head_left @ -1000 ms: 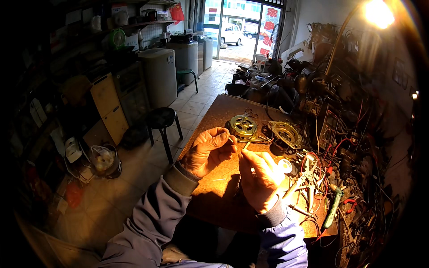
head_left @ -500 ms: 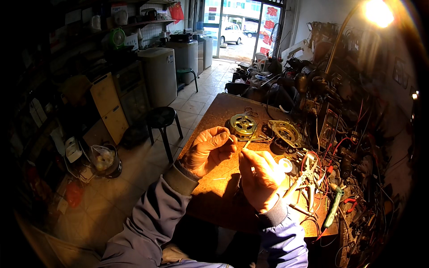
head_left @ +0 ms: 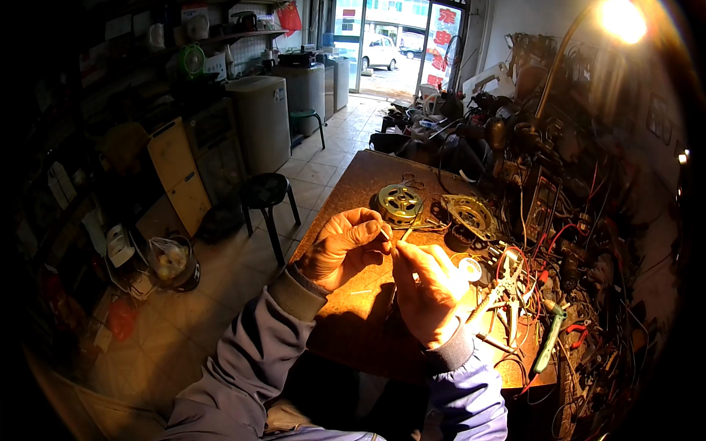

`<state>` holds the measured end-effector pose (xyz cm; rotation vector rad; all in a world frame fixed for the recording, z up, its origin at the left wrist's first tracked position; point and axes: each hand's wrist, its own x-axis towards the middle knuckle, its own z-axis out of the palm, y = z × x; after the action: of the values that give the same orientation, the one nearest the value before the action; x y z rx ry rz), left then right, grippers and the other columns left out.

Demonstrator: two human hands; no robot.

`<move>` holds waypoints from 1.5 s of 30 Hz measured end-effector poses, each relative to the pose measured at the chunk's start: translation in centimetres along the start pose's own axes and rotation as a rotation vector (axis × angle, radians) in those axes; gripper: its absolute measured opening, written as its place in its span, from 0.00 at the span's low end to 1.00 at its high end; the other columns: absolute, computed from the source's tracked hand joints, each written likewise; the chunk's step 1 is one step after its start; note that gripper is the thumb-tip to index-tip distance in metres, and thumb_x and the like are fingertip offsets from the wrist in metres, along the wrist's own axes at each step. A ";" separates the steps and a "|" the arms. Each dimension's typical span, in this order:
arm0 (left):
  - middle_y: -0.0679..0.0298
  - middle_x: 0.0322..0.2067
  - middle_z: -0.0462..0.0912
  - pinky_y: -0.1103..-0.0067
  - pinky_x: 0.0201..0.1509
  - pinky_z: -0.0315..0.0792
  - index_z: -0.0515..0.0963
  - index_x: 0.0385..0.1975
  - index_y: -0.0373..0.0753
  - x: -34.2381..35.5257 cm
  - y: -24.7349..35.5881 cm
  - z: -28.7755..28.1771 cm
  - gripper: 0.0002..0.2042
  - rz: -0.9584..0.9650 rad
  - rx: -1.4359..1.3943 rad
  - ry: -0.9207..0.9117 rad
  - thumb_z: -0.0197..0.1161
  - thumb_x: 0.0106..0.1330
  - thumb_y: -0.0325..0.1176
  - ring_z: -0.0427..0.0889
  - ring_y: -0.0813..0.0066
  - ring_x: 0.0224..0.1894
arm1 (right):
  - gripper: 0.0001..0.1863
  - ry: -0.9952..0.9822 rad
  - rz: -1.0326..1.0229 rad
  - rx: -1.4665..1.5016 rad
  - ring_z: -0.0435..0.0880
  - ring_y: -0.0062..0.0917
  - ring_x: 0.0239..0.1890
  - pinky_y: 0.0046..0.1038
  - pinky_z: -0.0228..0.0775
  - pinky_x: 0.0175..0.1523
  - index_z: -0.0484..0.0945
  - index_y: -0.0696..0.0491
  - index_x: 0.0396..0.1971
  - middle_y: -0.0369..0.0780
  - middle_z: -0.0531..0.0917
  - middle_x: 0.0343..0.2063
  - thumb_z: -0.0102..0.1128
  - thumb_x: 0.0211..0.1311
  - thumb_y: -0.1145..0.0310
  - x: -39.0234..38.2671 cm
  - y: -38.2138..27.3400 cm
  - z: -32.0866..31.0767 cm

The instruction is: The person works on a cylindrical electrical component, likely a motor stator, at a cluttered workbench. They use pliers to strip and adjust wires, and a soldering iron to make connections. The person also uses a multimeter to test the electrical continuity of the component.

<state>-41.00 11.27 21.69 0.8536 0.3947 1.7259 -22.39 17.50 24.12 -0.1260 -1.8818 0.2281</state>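
Above the brown workbench (head_left: 360, 176), my left hand (head_left: 346, 248) pinches a thin, pale, stick-like piece (head_left: 384, 233) between thumb and forefinger. Close beside it, my right hand (head_left: 430, 290) is also closed in a pinch. A slim yellowish piece (head_left: 407, 234) sticks up from its fingertips; its exact kind is too small to make out. Just beyond my hands lies a round gold-coloured motor part (head_left: 401, 203) with cut-out openings. A second gold metal housing (head_left: 471, 215) sits to its right. A short white strip (head_left: 361, 292) rests on the bench below my left hand.
On the right, pliers (head_left: 507, 283), a green-handled tool (head_left: 550, 339), a white roll (head_left: 470, 269) and tangled wires crowd the bench. A multimeter (head_left: 543, 197) leans behind them under a lit lamp (head_left: 624, 20). A black stool (head_left: 266, 192) stands left of the bench.
My two hands have come slightly closer together, with the fingertips nearly meeting. Both keep their pinch. The things on the bench have not moved.
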 end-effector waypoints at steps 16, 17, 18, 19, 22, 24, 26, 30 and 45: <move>0.60 0.40 0.86 0.75 0.41 0.84 0.81 0.46 0.35 -0.1 0.2 0.0 0.07 0.070 0.196 0.014 0.70 0.75 0.29 0.87 0.72 0.37 | 0.11 -0.025 0.168 0.061 0.84 0.32 0.23 0.30 0.77 0.29 0.86 0.55 0.41 0.40 0.83 0.26 0.76 0.57 0.77 -0.1 -0.7 0.2; 0.60 0.39 0.85 0.76 0.41 0.84 0.81 0.46 0.35 -0.2 0.2 0.0 0.07 0.062 0.198 0.027 0.70 0.75 0.29 0.87 0.72 0.36 | 0.11 -0.031 0.156 0.061 0.84 0.32 0.23 0.31 0.77 0.29 0.86 0.55 0.40 0.41 0.83 0.26 0.76 0.58 0.77 0.0 -0.7 0.1; 0.61 0.39 0.85 0.76 0.40 0.84 0.81 0.47 0.35 -0.2 0.3 0.1 0.07 0.056 0.199 0.025 0.70 0.75 0.29 0.86 0.73 0.36 | 0.10 -0.043 0.158 0.056 0.84 0.33 0.23 0.31 0.77 0.29 0.86 0.54 0.39 0.41 0.83 0.25 0.75 0.58 0.78 0.0 -0.6 -0.1; 0.61 0.39 0.85 0.76 0.40 0.84 0.81 0.47 0.35 -0.3 0.3 0.1 0.07 0.049 0.196 0.037 0.70 0.75 0.29 0.86 0.73 0.36 | 0.09 -0.047 0.155 0.054 0.84 0.34 0.23 0.31 0.77 0.29 0.86 0.54 0.38 0.41 0.83 0.25 0.75 0.58 0.78 0.0 -0.6 -0.2; 0.61 0.38 0.85 0.77 0.40 0.83 0.80 0.47 0.35 -0.3 0.3 0.2 0.07 0.046 0.185 0.022 0.70 0.75 0.28 0.86 0.74 0.35 | 0.07 -0.063 0.173 0.081 0.84 0.38 0.23 0.33 0.77 0.30 0.86 0.55 0.36 0.43 0.82 0.24 0.74 0.60 0.78 0.0 -0.4 -0.2; 0.61 0.38 0.85 0.77 0.40 0.83 0.80 0.46 0.34 -0.3 0.3 0.2 0.07 0.055 0.183 -0.007 0.70 0.75 0.28 0.85 0.74 0.35 | 0.06 -0.077 0.171 0.061 0.85 0.38 0.24 0.34 0.77 0.30 0.86 0.55 0.36 0.43 0.83 0.24 0.74 0.60 0.78 -0.1 -0.4 -0.3; 0.61 0.38 0.84 0.77 0.40 0.83 0.80 0.46 0.34 -0.3 0.3 0.1 0.08 0.066 0.191 -0.015 0.70 0.75 0.29 0.85 0.74 0.35 | 0.06 -0.091 0.159 0.021 0.85 0.38 0.24 0.34 0.77 0.30 0.86 0.55 0.36 0.43 0.83 0.24 0.74 0.61 0.78 -0.1 -0.5 -0.3; 0.60 0.38 0.84 0.78 0.40 0.82 0.80 0.46 0.33 -0.3 0.3 0.0 0.08 0.069 0.277 -0.008 0.71 0.75 0.29 0.85 0.75 0.34 | 0.06 -0.080 0.164 0.028 0.86 0.38 0.24 0.34 0.77 0.30 0.86 0.56 0.38 0.44 0.84 0.25 0.74 0.62 0.77 -0.2 -0.5 -0.3; 0.60 0.34 0.86 0.79 0.37 0.83 0.83 0.42 0.30 -0.3 0.1 0.8 0.09 0.111 0.401 0.000 0.74 0.72 0.29 0.84 0.77 0.30 | 0.07 -0.084 0.157 0.013 0.86 0.38 0.24 0.33 0.78 0.31 0.87 0.55 0.39 0.43 0.83 0.24 0.74 0.62 0.78 -0.3 -0.2 -0.2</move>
<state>-40.47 10.82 22.21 1.1803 0.7208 1.7766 -22.10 17.22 23.90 -0.2594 -1.9557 0.3582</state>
